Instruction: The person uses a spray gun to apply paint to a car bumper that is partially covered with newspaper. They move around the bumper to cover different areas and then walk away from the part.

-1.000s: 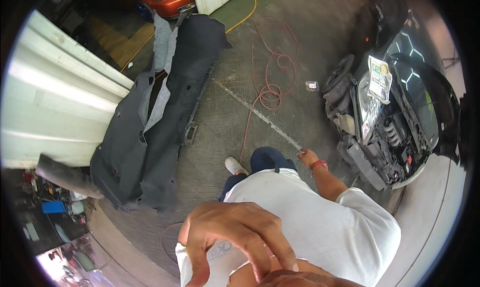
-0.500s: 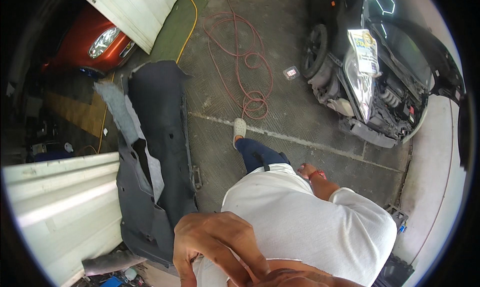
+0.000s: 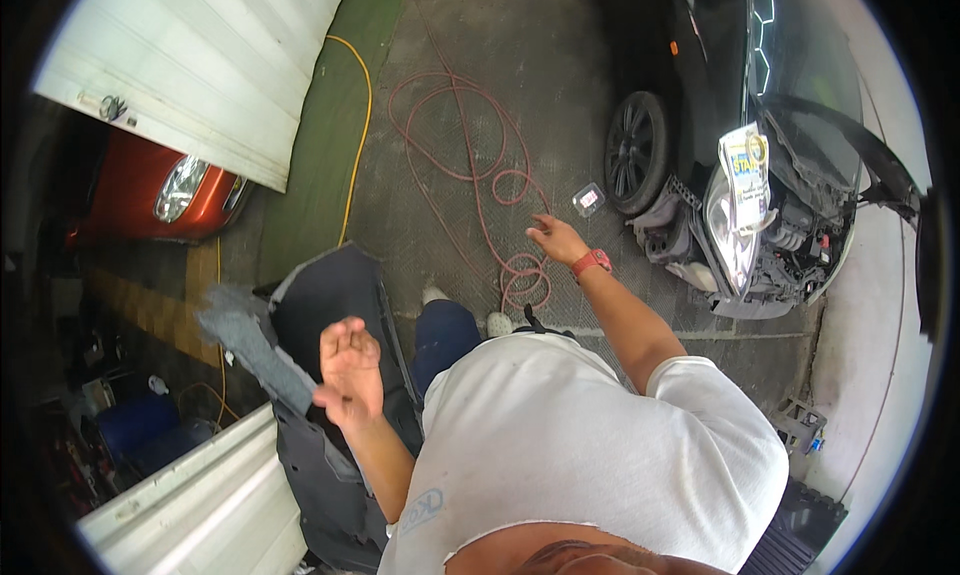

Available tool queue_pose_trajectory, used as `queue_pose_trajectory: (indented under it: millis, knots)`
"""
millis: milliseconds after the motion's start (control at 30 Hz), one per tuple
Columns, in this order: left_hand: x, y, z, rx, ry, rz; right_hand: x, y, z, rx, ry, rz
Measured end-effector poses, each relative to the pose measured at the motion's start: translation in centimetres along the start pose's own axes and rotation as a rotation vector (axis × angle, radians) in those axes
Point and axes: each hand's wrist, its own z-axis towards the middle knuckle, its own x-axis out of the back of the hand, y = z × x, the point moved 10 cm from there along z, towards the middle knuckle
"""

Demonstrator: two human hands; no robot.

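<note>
My left hand (image 3: 352,373) is raised in front of a large dark moulded car liner (image 3: 330,290) with torn grey felt (image 3: 262,360) along its edge. Its palm faces up and the fingers are extended, holding nothing; whether it touches the liner I cannot tell. My right hand (image 3: 558,243), a red watch (image 3: 591,264) on its wrist, reaches forward above the floor near a coiled red hose (image 3: 470,155). Thumb and fingers stand loosely apart with nothing between them. Nearby lies a small clear plastic pack (image 3: 588,200).
On the right stands a dark car with its front opened up; a wheel (image 3: 637,150) and a headlight (image 3: 732,235) show, with a printed packet (image 3: 745,175) on the headlight. At the left are an orange car (image 3: 150,195), white metal doors (image 3: 210,65) and a yellow hose (image 3: 362,125).
My left hand has dropped from close in front of me to beside the liner, opening palm up. My right arm has swung forward from my side. The view has shifted, and both feet now show.
</note>
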Motion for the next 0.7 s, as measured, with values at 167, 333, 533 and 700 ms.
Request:
queue_pose_trajectory:
  millis: [167, 333, 533, 700]
  knots:
    - [21.8, -9.1, 6.9, 0.229, 0.623, 0.084, -0.2, -8.9, 10.6, 0.141, -0.015, -0.125]
    - [33.4, -11.9, 18.7, 0.519, 0.789, 0.577, -2.2, -0.3, 17.2, -0.213, -0.155, -0.438]
    - [34.8, -7.6, 42.3, 0.442, 0.550, 0.735, 4.6, 0.2, 17.2, -0.617, -0.018, -0.336]
    - [33.3, -7.9, 60.3, 0.466, 0.437, 0.736, 6.1, 0.4, 22.9, -0.711, 0.020, -0.300]
